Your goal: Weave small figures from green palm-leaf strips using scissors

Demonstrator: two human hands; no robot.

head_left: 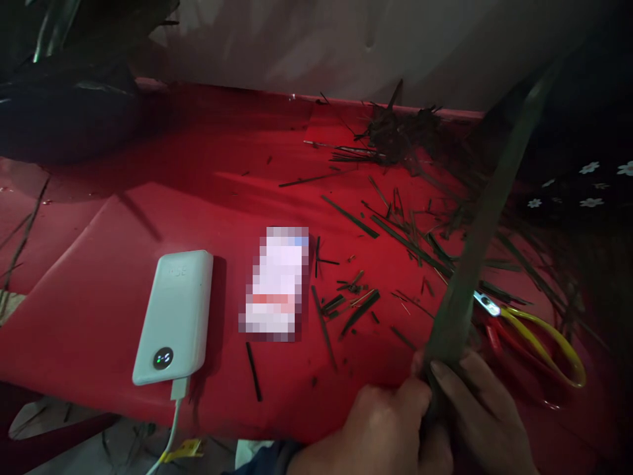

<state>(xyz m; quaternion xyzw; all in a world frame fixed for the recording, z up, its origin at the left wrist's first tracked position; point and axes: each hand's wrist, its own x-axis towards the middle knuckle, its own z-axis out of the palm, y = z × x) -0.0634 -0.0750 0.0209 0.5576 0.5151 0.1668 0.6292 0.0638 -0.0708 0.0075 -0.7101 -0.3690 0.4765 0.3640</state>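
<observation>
A long, flat green leaf strip [475,277] rises from my two hands at the lower right and slants up to the right. My left hand [380,422] is closed around its lower end. From the other side, my right hand [484,402] grips the same end, its thumb lying along the leaf. The lowest part of the strip is hidden by my fingers. Just right of the leaf lies a pair of scissors [487,303] with loop handles, one plainly yellow and one looking red; the leaf partly covers their blades.
A phone with a lit, blurred screen [277,284] lies on the red table cover [227,218]. Left of it is a white power bank [173,316] with a cable plugged in. Cut leaf scraps [361,310] are scattered about, with a dark heap [395,132] behind. Dark floral cloth [588,185] is at right.
</observation>
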